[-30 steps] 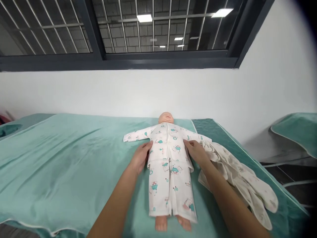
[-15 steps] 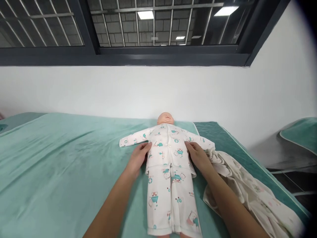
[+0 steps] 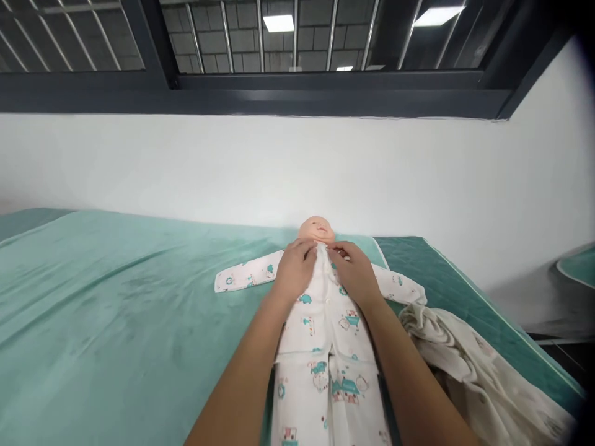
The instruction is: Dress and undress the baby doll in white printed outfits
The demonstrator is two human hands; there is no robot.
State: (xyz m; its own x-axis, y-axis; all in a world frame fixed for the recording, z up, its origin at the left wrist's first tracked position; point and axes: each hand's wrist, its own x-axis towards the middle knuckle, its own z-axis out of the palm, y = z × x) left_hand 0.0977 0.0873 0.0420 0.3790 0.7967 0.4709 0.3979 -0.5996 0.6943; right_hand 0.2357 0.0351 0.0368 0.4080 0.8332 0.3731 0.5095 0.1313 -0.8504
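Observation:
A baby doll lies on its back with its head towards the wall, its sleeved arms spread to both sides. It wears a white printed pajama top with a front opening down the middle, and matching pajama pants. At the doll's neck, my left hand has its fingers curled on the left side of the top's collar. My right hand pinches the collar's right side. The two hands are a small gap apart, and they hide the doll's shoulders.
A crumpled off-white printed cloth lies to the right of the doll. Under everything spreads a light green sheet, with a darker green quilted cover on the right. Behind are a white wall and a barred window.
Both hands have moved up from the sides of the doll's chest to the collar and closed in towards each other. The view has shifted slightly.

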